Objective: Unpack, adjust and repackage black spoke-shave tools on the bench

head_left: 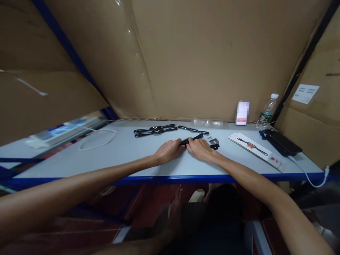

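My left hand (169, 150) is closed around one end of a black spokeshave (184, 141), held just above the tabletop near the middle of the table. My right hand (198, 147) grips the same spokeshave farther along, and its far handle sticks out beyond the fingers. Its middle is mostly hidden by my hands. A flat metal plate with a black part (214, 142) lies just right of my right hand, with small screws (209, 137) beside it. Behind my hands rests another black spokeshave body (193, 130). Two more spokeshaves (155, 130) lie side by side at the left.
A long white box (257, 151) with a printed spokeshave lies at the right. Behind it stand a blurred-out upright panel (241, 113) and a plastic bottle (265, 113). A black case (283, 141), white cable (308, 173), clear plastic pieces (208, 123) and a power strip (69, 131) are around.
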Available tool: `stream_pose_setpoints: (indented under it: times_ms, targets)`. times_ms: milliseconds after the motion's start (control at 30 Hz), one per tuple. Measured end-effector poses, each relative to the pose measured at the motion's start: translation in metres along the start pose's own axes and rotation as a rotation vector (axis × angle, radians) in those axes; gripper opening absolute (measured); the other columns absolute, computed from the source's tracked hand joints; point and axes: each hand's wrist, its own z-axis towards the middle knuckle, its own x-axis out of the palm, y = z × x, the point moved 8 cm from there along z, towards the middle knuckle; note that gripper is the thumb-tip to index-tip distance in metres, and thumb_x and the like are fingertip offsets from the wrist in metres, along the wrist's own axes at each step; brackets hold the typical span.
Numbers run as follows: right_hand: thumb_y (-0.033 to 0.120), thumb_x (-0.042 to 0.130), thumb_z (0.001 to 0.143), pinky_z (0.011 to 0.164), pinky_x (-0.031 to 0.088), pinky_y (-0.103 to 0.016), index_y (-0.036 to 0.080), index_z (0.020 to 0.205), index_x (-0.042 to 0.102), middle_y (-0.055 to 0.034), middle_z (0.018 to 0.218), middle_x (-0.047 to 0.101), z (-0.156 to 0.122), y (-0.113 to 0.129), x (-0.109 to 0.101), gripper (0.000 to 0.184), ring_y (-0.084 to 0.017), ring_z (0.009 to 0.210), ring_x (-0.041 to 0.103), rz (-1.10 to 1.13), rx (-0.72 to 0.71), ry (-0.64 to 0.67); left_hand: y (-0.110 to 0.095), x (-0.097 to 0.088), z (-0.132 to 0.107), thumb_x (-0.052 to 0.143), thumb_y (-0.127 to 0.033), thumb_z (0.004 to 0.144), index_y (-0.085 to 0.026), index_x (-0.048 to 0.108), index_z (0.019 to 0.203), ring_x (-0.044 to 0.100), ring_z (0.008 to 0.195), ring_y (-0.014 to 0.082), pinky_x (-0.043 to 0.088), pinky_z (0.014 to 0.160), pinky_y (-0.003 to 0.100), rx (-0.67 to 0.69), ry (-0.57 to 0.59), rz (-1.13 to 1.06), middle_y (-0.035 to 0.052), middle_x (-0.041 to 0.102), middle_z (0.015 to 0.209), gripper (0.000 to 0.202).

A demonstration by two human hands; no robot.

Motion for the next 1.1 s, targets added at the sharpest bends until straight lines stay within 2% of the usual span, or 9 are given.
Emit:
stream_pose_setpoints:
  times_ms: [167, 400, 600, 733, 800, 933, 1100]
  targets:
    - [0.037, 0.036, 0.107, 0.083, 0.051, -0.037, 0.01, 0.127, 0.058, -0.0192, 0.108, 0.075, 0.0, -0.001, -0.002, 0.041, -0.032, 0.101, 0.073, -0.002, 0.021, -0.018, -0.003, 0.0, -0.001, 0.025, -0.043, 0.105, -0.016, 0.074, 0.103, 0.072, 0.102, 0.0319, 0.048, 0.08, 0.036, -0.086, -0.035, 0.011, 0.02, 0.076, 0.107, 0.056]
    - [0.04, 0.037, 0.106, 0.082, 0.048, -0.035, 0.014, 0.123, 0.062, -0.019, 0.111, 0.075, 0.0, -0.008, -0.001, 0.041, -0.031, 0.102, 0.072, -0.039, 0.089, 0.014, -0.009, -0.001, -0.004, 0.027, -0.041, 0.106, -0.013, 0.076, 0.11, 0.072, 0.104, 0.0308, 0.05, 0.084, 0.038, -0.045, -0.069, -0.007, 0.0216, 0.075, 0.107, 0.056]
    - [0.036, 0.039, 0.105, 0.078, 0.045, -0.033, 0.014, 0.122, 0.064, -0.0188, 0.11, 0.075, 0.003, -0.008, 0.002, 0.037, -0.032, 0.101, 0.072, -0.068, 0.104, 0.013, -0.007, -0.003, -0.002, 0.029, -0.043, 0.106, -0.014, 0.076, 0.109, 0.071, 0.106, 0.0295, 0.05, 0.089, 0.038, -0.045, -0.081, -0.056, 0.0208, 0.076, 0.107, 0.056]
    - [0.033, 0.039, 0.105, 0.075, 0.042, -0.032, 0.014, 0.121, 0.062, -0.0173, 0.105, 0.076, 0.002, -0.008, 0.003, 0.033, -0.03, 0.095, 0.072, -0.075, 0.113, 0.001, -0.011, -0.006, -0.002, 0.025, -0.04, 0.106, -0.013, 0.076, 0.11, 0.072, 0.106, 0.0314, 0.051, 0.085, 0.038, 0.008, -0.055, -0.03, 0.0221, 0.075, 0.108, 0.058]
    - [0.029, 0.04, 0.104, 0.073, 0.04, -0.032, 0.014, 0.122, 0.06, -0.0159, 0.104, 0.075, 0.001, -0.005, 0.001, 0.03, -0.028, 0.092, 0.071, -0.07, 0.072, -0.012, -0.01, -0.007, -0.001, 0.026, -0.039, 0.106, -0.013, 0.076, 0.11, 0.072, 0.106, 0.0315, 0.051, 0.083, 0.038, 0.021, -0.045, -0.03, 0.0225, 0.075, 0.109, 0.057]
    - [0.021, 0.041, 0.103, 0.073, 0.038, -0.03, 0.016, 0.12, 0.058, -0.0117, 0.108, 0.073, -0.001, 0.002, -0.004, 0.024, -0.023, 0.09, 0.069, 0.019, -0.104, -0.067, -0.002, -0.006, 0.001, 0.028, -0.041, 0.105, -0.016, 0.078, 0.107, 0.072, 0.106, 0.0302, 0.051, 0.085, 0.037, 0.001, -0.048, -0.064, 0.0207, 0.076, 0.107, 0.056]
    - [0.012, 0.052, 0.094, 0.079, 0.041, -0.028, 0.018, 0.113, 0.062, -0.0065, 0.101, 0.07, 0.003, -0.008, -0.004, 0.022, -0.02, 0.092, 0.064, 0.256, -0.125, -0.245, 0.001, -0.005, 0.001, 0.03, -0.042, 0.105, -0.015, 0.077, 0.109, 0.072, 0.107, 0.0308, 0.052, 0.086, 0.037, -0.026, -0.042, -0.063, 0.0207, 0.076, 0.109, 0.055]
